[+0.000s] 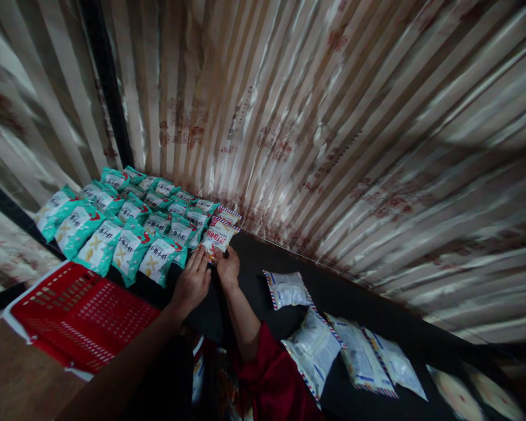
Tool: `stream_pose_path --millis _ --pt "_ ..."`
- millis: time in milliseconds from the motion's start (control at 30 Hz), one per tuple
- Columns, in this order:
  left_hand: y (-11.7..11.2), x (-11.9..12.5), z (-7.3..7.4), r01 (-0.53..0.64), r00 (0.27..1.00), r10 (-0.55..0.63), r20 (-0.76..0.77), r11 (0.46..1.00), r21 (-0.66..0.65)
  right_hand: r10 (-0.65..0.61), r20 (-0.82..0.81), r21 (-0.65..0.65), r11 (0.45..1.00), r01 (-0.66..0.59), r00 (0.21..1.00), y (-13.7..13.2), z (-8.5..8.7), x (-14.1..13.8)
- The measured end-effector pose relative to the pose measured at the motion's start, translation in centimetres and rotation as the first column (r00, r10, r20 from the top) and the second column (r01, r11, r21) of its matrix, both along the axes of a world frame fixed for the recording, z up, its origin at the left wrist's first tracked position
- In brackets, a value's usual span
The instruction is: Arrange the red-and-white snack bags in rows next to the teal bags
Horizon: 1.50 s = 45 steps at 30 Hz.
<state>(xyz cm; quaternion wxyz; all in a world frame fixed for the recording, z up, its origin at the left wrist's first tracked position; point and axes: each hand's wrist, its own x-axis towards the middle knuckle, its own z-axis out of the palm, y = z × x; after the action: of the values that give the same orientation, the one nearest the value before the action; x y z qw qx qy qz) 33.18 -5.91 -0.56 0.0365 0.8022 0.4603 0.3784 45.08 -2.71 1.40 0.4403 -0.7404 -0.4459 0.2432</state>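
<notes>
My left hand (193, 284) lies with its fingers stretched out, their tips touching the near left edge of a white and red snack packet (217, 237). At that packet's near right edge is my right hand (228, 267), its thumb and curled fingers closed on the edge. A second striped packet (228, 215) sits just behind, partly covered. To the left, rows of teal and white snack packets (156, 257) stand tilted close together, with dark printed characters on their fronts. The nearest teal packets are beside my left hand.
A red perforated plastic basket (83, 310) stands at lower left below the dark table (249, 251). Silvery packets with striped edges (313, 345) lie on the right side, several in all. Round pale packs (458, 392) are farther right. A pleated curtain (289, 117) hangs behind.
</notes>
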Motion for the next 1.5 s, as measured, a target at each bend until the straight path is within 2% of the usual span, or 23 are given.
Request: stream_pose_path --millis 100,300,467,667,800,900,1200,1367,1500 --pt "0.0 0.0 -0.2 -0.002 1.000 0.001 -0.015 1.000 -0.013 -0.007 0.085 -0.087 0.996 0.014 0.996 0.0 0.6 -0.3" --pt "0.1 0.0 -0.4 0.004 1.000 -0.004 -0.021 1.000 0.006 -0.019 0.139 -0.040 0.999 0.025 0.990 -0.2 0.6 -0.6" --pt "0.2 0.0 -0.6 0.018 0.999 -0.018 -0.038 1.000 0.000 0.034 0.204 -0.083 0.996 -0.018 0.978 -0.4 0.6 -0.6" --pt "0.1 0.0 -0.6 0.015 1.000 -0.015 -0.019 1.000 0.005 0.063 0.208 -0.125 0.991 -0.038 0.976 -0.2 0.9 -0.4" --pt "0.1 0.0 -0.5 0.006 1.000 -0.005 -0.016 1.000 0.018 0.041 0.145 -0.064 0.997 -0.032 0.989 -0.6 0.8 -0.3" --pt "0.0 -0.1 -0.4 0.008 1.000 -0.007 -0.016 1.000 0.022 0.015 0.123 -0.031 0.999 -0.011 0.992 -1.2 0.6 -0.5" --pt "-0.2 -0.4 -0.4 0.022 1.000 -0.023 0.020 0.999 0.046 -0.007 0.194 -0.008 1.000 0.009 0.981 -3.3 0.9 -1.5" --pt "-0.3 -0.7 -0.4 0.071 0.997 -0.070 -0.027 0.997 0.040 -0.014 0.199 -0.001 1.000 0.015 0.980 -5.5 1.2 -1.9" --pt "-1.1 -0.5 -0.3 0.060 0.998 -0.059 -0.030 0.998 0.025 -0.016 0.192 0.016 1.000 0.013 0.981 -7.6 1.3 -1.9"
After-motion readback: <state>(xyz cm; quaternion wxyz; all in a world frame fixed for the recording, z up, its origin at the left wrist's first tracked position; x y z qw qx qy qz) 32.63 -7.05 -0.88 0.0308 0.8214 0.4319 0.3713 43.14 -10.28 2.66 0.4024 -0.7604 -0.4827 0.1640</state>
